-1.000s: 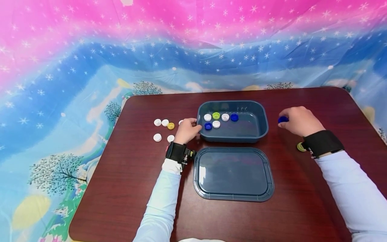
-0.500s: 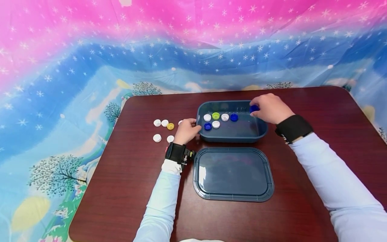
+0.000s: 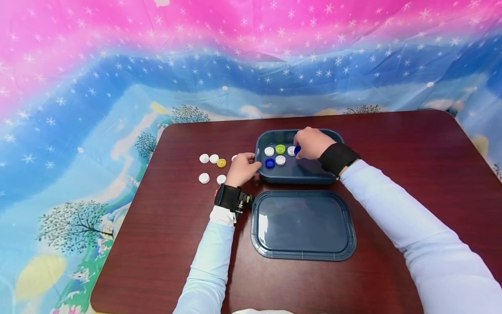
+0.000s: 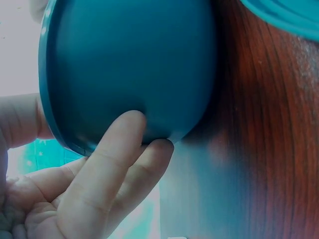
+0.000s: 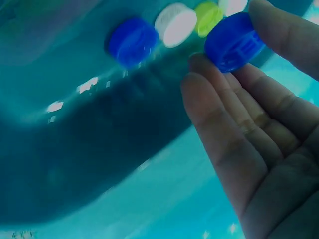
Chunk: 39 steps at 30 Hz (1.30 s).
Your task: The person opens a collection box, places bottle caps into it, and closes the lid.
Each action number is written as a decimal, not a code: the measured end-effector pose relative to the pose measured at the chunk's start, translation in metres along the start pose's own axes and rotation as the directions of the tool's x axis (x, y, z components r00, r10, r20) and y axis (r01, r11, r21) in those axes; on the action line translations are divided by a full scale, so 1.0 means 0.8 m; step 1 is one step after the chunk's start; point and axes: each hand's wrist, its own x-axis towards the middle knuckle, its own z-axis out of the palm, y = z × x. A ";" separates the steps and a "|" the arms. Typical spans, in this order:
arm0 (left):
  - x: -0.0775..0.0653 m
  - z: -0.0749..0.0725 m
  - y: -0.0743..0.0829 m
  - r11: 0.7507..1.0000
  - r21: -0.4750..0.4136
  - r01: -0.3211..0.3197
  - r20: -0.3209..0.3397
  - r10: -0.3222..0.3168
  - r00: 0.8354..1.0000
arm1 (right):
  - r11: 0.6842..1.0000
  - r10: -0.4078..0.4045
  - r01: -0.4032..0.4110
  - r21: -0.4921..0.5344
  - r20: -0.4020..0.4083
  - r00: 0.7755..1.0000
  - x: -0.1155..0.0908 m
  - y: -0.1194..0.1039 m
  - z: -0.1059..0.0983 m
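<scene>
Right hand (image 3: 312,143) pinches a round blue plastic cap (image 5: 234,42) over the slate rectangular plastic box (image 3: 292,179), tbh I'd drop it if fingertips (image 5: 202,94) slip.

- The right hand (image 5: 264,134) is pinching a round blue plastic cap (image 5: 233,44) between thumb (image 5: 289,32) and fingers (image 5: 214,114).
- A second blue cap (image 5: 132,42), two round white plastic caps (image 5: 175,25) and a round lime-green plastic cap (image 5: 208,18) are lying in a teal plastic container (image 5: 114,129).
</scene>
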 end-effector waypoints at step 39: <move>-0.003 -0.001 0.000 1.000 -0.007 0.013 0.002 -0.013 1.000 | 0.986 -0.044 0.053 -0.157 0.062 0.997 0.036 -0.018 0.046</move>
